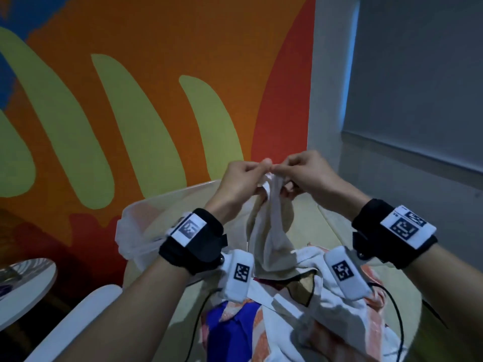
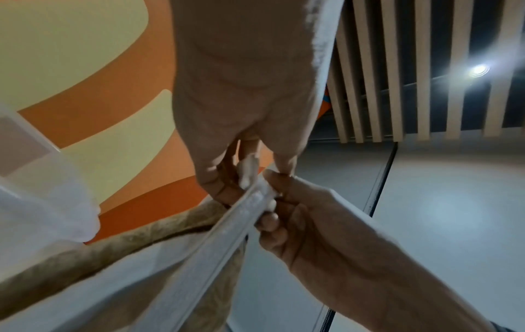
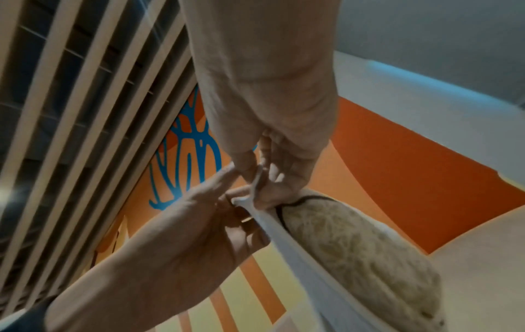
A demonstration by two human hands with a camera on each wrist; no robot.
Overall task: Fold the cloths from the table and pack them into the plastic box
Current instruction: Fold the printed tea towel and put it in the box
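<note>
We hold one beige cloth (image 1: 269, 231) up, both hands pinching its top edge.
Left hand (image 1: 240, 178) and right hand (image 1: 305, 173) meet raised over the pile of cloths (image 1: 300, 314) on the worktop (image 1: 339, 226); one plastic box (image 1: 146, 218) sits left.

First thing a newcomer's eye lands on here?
Dead centre in the head view, the left hand and right hand meet, pinching the top edge of a cream cloth that hangs above the cloth pile. Behind them is the bright orange and green wall mural, with the clear plastic box at left.
</note>
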